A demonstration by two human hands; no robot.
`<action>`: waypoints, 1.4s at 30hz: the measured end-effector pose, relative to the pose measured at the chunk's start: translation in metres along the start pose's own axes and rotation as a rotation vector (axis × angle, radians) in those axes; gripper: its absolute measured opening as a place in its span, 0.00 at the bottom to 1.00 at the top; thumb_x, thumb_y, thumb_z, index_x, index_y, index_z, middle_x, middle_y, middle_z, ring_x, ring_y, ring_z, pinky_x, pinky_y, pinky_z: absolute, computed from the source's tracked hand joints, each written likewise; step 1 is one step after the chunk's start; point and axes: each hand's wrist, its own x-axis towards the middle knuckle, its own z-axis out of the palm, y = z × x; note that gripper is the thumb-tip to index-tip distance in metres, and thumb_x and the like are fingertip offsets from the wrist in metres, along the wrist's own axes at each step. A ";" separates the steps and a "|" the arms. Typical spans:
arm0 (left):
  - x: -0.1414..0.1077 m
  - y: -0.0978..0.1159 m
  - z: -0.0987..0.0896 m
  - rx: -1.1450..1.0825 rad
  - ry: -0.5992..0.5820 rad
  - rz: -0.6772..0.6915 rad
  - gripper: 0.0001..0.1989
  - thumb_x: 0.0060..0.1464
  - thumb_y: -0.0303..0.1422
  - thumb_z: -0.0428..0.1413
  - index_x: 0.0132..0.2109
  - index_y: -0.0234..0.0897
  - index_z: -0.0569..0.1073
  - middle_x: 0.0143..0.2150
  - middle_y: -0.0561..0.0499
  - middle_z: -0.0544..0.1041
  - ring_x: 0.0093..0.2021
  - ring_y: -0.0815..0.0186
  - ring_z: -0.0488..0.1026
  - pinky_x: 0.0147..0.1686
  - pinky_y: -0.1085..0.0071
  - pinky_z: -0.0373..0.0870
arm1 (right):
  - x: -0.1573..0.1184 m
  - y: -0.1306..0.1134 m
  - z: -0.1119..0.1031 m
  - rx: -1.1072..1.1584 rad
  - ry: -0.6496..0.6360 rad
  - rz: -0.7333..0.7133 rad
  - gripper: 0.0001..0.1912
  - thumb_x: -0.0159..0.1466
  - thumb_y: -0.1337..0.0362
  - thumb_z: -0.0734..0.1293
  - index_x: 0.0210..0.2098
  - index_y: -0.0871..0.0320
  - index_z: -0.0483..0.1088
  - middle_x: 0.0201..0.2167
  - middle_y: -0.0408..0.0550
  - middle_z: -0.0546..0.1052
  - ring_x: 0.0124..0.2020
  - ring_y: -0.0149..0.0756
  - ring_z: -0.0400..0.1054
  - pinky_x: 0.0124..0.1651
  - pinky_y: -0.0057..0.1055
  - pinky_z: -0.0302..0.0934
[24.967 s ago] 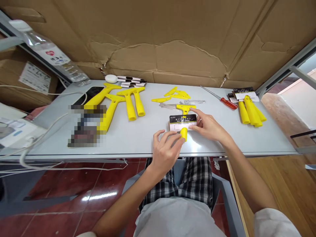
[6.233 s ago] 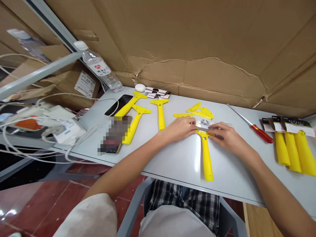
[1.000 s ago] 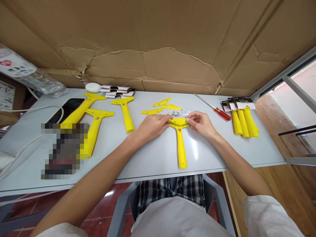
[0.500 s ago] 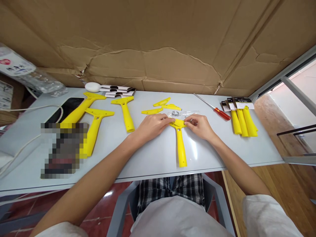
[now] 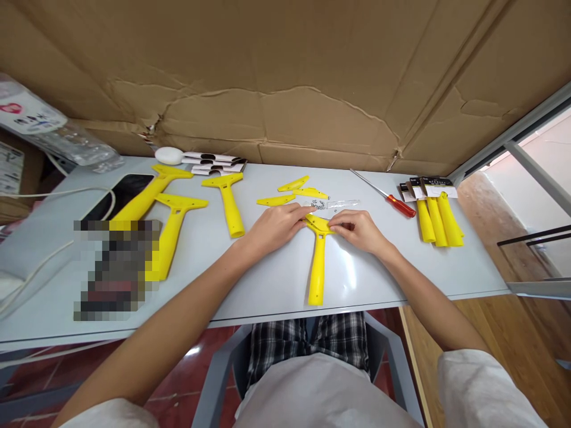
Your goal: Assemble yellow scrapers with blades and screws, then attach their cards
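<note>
A yellow plastic scraper point(image 5: 317, 267) lies on the table in front of me, its handle pointing toward me and tilted slightly. My left hand point(image 5: 274, 227) holds the left end of its head, and my right hand point(image 5: 359, 230) pinches the right end. Just beyond the head lies a clear plastic strip point(image 5: 343, 204) with small printed pieces inside. Three yellow blade covers point(image 5: 293, 183) lie to its left. Further left are several other yellow scrapers, including one point(image 5: 228, 208) standing out nearest my left hand.
A red-handled screwdriver point(image 5: 401, 206) and carded yellow scrapers point(image 5: 439, 220) lie at the right of the grey table point(image 5: 267, 291). A phone point(image 5: 120, 195), white cards point(image 5: 214, 163) and a pixelated patch occupy the left. Cardboard point(image 5: 276, 77) walls the far side.
The scraper has turned between my hands, its handle end swinging to the left. My hands have shifted slightly apart along its head.
</note>
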 end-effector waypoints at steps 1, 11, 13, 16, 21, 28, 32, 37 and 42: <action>0.000 0.000 0.000 -0.004 -0.002 0.003 0.21 0.73 0.32 0.55 0.68 0.41 0.78 0.52 0.41 0.85 0.49 0.53 0.84 0.48 0.60 0.79 | 0.000 -0.001 0.000 -0.001 -0.012 0.003 0.11 0.71 0.56 0.71 0.43 0.50 0.87 0.46 0.49 0.87 0.37 0.38 0.76 0.46 0.40 0.69; 0.000 -0.005 -0.002 -0.106 0.063 -0.029 0.16 0.72 0.37 0.58 0.62 0.44 0.81 0.59 0.42 0.79 0.39 0.61 0.81 0.50 0.58 0.80 | 0.000 -0.002 0.001 -0.005 -0.025 -0.026 0.10 0.72 0.58 0.71 0.43 0.50 0.87 0.46 0.49 0.87 0.39 0.39 0.78 0.49 0.40 0.70; 0.000 -0.005 -0.004 -0.124 0.046 -0.045 0.17 0.72 0.38 0.59 0.63 0.43 0.81 0.58 0.42 0.80 0.38 0.61 0.81 0.51 0.57 0.80 | 0.000 -0.001 0.001 -0.008 -0.026 -0.029 0.10 0.72 0.58 0.71 0.43 0.51 0.87 0.46 0.49 0.87 0.38 0.38 0.77 0.48 0.40 0.70; 0.001 -0.005 -0.006 -0.134 0.017 -0.059 0.17 0.72 0.37 0.59 0.63 0.40 0.80 0.53 0.43 0.84 0.45 0.56 0.83 0.54 0.56 0.80 | -0.001 -0.001 -0.001 0.001 -0.051 -0.036 0.11 0.72 0.55 0.72 0.44 0.51 0.87 0.47 0.50 0.87 0.35 0.37 0.74 0.45 0.38 0.69; 0.001 -0.007 -0.004 -0.129 0.006 -0.026 0.15 0.73 0.37 0.57 0.59 0.41 0.83 0.56 0.42 0.84 0.53 0.53 0.83 0.58 0.54 0.79 | -0.004 -0.001 -0.004 0.032 -0.110 -0.019 0.12 0.66 0.54 0.79 0.47 0.49 0.87 0.49 0.48 0.86 0.32 0.33 0.70 0.43 0.37 0.68; 0.001 -0.009 -0.001 -0.112 -0.001 -0.027 0.16 0.73 0.40 0.57 0.59 0.42 0.83 0.56 0.42 0.85 0.56 0.51 0.83 0.56 0.55 0.79 | -0.004 0.000 -0.013 0.118 -0.077 0.030 0.10 0.62 0.56 0.79 0.42 0.49 0.87 0.44 0.47 0.86 0.34 0.35 0.72 0.41 0.38 0.69; 0.000 -0.009 -0.001 -0.093 -0.015 -0.002 0.15 0.74 0.39 0.55 0.57 0.44 0.85 0.56 0.44 0.84 0.52 0.54 0.83 0.55 0.57 0.79 | -0.004 0.005 -0.022 0.141 0.002 0.079 0.10 0.61 0.55 0.79 0.39 0.51 0.87 0.42 0.49 0.84 0.34 0.36 0.70 0.38 0.37 0.69; -0.001 -0.007 -0.001 -0.054 -0.028 -0.009 0.16 0.74 0.39 0.55 0.56 0.45 0.87 0.57 0.45 0.83 0.48 0.56 0.83 0.52 0.57 0.80 | -0.003 0.013 -0.030 0.193 0.080 0.129 0.13 0.58 0.54 0.79 0.38 0.55 0.87 0.40 0.51 0.82 0.34 0.35 0.68 0.36 0.36 0.69; 0.000 -0.006 -0.001 -0.091 0.013 -0.018 0.16 0.74 0.37 0.53 0.58 0.44 0.85 0.61 0.44 0.83 0.54 0.54 0.84 0.58 0.53 0.80 | -0.002 0.016 -0.042 0.228 0.182 0.242 0.17 0.57 0.51 0.80 0.38 0.57 0.85 0.38 0.51 0.83 0.27 0.31 0.66 0.28 0.34 0.64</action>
